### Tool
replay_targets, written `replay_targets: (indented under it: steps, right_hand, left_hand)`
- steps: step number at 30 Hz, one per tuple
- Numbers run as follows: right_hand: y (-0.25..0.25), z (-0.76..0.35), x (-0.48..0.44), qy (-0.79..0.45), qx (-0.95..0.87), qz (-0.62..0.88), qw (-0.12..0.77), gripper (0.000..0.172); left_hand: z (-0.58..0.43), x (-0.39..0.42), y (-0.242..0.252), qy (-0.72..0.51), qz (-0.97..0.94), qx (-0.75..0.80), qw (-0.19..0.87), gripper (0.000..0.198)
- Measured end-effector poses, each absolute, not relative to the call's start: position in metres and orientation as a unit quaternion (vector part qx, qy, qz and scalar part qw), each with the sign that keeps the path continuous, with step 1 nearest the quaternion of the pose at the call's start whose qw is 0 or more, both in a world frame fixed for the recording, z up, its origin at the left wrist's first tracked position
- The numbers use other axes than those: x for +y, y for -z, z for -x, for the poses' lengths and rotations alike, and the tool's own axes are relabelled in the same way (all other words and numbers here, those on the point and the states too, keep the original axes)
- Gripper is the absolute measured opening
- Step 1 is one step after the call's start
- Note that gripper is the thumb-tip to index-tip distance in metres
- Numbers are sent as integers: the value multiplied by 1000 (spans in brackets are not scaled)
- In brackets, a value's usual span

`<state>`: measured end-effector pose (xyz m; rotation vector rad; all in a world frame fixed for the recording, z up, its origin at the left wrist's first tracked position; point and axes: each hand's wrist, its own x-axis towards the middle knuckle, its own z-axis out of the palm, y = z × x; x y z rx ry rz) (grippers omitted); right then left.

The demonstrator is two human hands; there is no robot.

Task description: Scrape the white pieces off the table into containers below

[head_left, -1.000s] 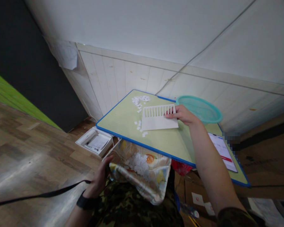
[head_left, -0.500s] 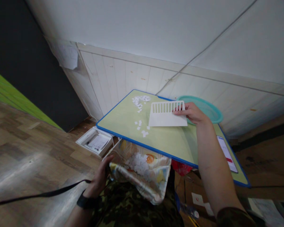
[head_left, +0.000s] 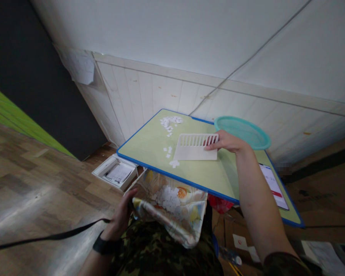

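My right hand (head_left: pixel 225 142) grips the right end of a white slotted plastic scraper (head_left: pixel 194 150) that rests on the green, blue-edged table (head_left: pixel 149 143). Small white paper bits (head_left: pixel 170 123) lie scattered to the scraper's left, with a few at the table's front edge. Below that edge my left hand (head_left: pixel 121 216) holds the rim of a fruit-patterned cloth bag (head_left: pixel 175 214), which hangs open with several white bits inside.
A teal plastic basin (head_left: pixel 243 132) sits at the back right of the table, and a phone (head_left: pixel 273 186) lies on its right side. An open white box (head_left: pixel 115 172) stands on the wooden floor. A black strap (head_left: pixel 46 237) trails from my left wrist.
The scraper was lifted up and to the right half a second ago; now it is down on the table again, farther left and nearer the front edge. The left hand and bag have stayed put.
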<state>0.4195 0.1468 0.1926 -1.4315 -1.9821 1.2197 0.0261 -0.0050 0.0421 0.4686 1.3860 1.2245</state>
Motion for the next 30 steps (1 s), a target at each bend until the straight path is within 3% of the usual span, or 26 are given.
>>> replay_targets:
  steps: [4,15,21,30]
  right_hand:
    - [-194,-417,146,-436,-718,499,212,48]
    - [-190,-394,143,-465,-750,457,107,42]
    - [-192,-388,140,-480,-757,433,98,41]
    - [-182,-405,151,-448,-701,503,237,45]
  left_hand:
    - [-23,-5,-36,-516,-192,579,601,31]
    - [-22,-3,-29,-513,-189,585,600,34]
    - [-19,-3,-25,-528,-205,582,583,33]
    - [-20,-3,-28,-515,-197,580,599,32]
